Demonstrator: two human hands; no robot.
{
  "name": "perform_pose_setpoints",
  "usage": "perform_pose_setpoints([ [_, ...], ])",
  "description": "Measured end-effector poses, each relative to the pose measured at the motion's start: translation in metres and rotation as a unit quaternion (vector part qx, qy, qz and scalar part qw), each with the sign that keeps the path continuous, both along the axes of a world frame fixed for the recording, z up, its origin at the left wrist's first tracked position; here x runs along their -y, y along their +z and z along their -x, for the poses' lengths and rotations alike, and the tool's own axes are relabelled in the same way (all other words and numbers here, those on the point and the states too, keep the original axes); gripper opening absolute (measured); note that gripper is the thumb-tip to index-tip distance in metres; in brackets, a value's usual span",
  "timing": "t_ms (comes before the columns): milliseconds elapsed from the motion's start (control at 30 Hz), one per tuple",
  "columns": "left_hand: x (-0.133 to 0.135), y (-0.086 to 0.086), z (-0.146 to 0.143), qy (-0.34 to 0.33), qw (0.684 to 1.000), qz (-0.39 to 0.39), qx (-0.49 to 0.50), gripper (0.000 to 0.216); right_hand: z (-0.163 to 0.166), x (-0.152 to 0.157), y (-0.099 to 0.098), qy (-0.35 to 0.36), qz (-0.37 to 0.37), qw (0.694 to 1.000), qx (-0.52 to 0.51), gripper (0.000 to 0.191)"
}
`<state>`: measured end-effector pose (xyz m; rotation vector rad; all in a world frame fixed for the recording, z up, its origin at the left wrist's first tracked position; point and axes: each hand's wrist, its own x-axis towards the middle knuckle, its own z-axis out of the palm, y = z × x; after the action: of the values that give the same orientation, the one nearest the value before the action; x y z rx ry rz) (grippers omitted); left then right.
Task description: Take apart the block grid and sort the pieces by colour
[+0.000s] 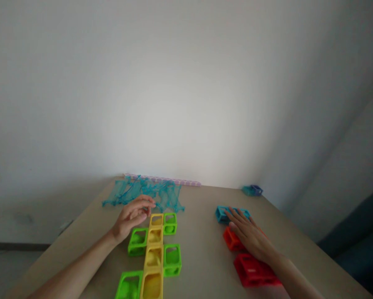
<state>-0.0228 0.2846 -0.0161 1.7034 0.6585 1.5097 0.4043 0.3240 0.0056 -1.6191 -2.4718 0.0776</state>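
My left hand [134,218] hovers beside the far end of a row of yellow hollow cube blocks [153,257]. Its fingers are loosely bent, apart from the thumb, and nothing shows in them. Green cube blocks [172,259] adjoin both sides of the yellow row. On the right, my right hand [249,234] stretches flat with spread fingers over a blue block piece [222,214] and an orange block piece [230,240]; I cannot tell how firmly it touches them. A red block piece [251,270] lies nearer, partly under the wrist and forearm.
A crumpled teal net [155,191] lies at the back left of the table [202,232]. Behind it, a pale purple patterned strip [186,182] runs along the wall. A dark blue and teal block [253,190] sits in the back right corner. Dark fabric [357,236] hangs at the right.
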Motion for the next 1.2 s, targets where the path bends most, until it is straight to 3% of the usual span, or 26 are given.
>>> perform_pose_setpoints([
  [200, -0.001, 0.000, -0.001, 0.016, 1.000, -0.017, -0.002, 0.026, -0.007, -0.005, -0.004, -0.012, -0.011, 1.000, -0.018, 0.051],
  [333, -0.003, 0.001, -0.002, 0.071, 0.995, -0.015, -0.068, 0.023, 0.012, 0.006, 0.011, -0.008, -0.095, 0.995, -0.003, 0.045],
  [433, -0.004, -0.001, -0.003, 0.125, 0.983, -0.002, -0.137, 0.023, 0.060, 0.033, 0.029, 0.072, -0.159, 0.981, -0.084, 0.032],
  [533, -0.005, -0.004, -0.002, 0.141, 0.976, 0.030, -0.165, 0.024, 0.127, 0.054, 0.036, 0.182, -0.117, 0.960, -0.178, 0.027],
  [600, -0.005, -0.006, -0.001, 0.139, 0.973, 0.056, -0.176, 0.024, 0.165, 0.053, 0.030, 0.224, -0.109, 0.950, -0.189, 0.028],
  [700, -0.007, -0.009, 0.002, 0.126, 0.970, 0.071, -0.193, 0.026, 0.200, 0.033, 0.011, 0.227, -0.100, 0.940, -0.235, 0.031],
  [867, -0.009, -0.010, 0.003, 0.087, 0.969, 0.093, -0.212, 0.032, 0.202, 0.008, -0.017, 0.173, 0.002, 0.923, -0.345, 0.025],
  [1000, -0.010, -0.009, 0.002, 0.073, 0.970, 0.108, -0.205, 0.035, 0.194, 0.009, -0.020, 0.170, 0.056, 0.910, -0.374, 0.031],
  [1200, -0.013, -0.012, 0.004, 0.021, 0.966, 0.171, -0.194, 0.039, 0.197, 0.009, -0.021, 0.189, 0.060, 0.896, -0.398, 0.037],
])
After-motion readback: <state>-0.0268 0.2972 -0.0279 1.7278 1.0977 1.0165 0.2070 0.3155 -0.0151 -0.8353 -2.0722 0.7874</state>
